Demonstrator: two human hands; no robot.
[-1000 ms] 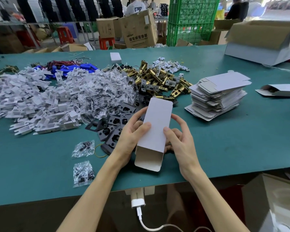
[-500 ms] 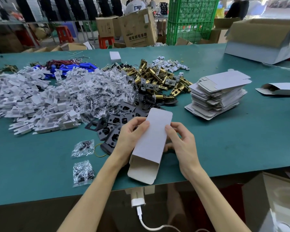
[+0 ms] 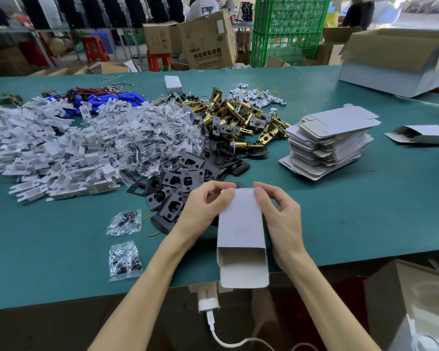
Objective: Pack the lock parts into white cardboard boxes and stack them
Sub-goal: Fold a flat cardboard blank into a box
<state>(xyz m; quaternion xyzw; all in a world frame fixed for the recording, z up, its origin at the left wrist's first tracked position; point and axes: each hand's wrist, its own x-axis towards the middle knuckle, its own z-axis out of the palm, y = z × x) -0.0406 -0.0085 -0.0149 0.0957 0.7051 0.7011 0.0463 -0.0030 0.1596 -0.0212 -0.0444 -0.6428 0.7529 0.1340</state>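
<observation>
Hands point(image 3: 200, 211) point(image 3: 282, 219) either side of white box point(image 3: 240, 224)

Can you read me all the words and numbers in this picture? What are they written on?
Nothing can be read for sure.
On the big brown carton: a row of dark Chinese characters under a small logo, too blurred to read.
On the smaller brown carton: tiny dark marks, too small to read.
On the white box being held: no print shows.

Bare forearms point(image 3: 162, 262) — left hand point(image 3: 200, 211), right hand point(image 3: 283, 219), slim fingers point(image 3: 260, 197)
</observation>
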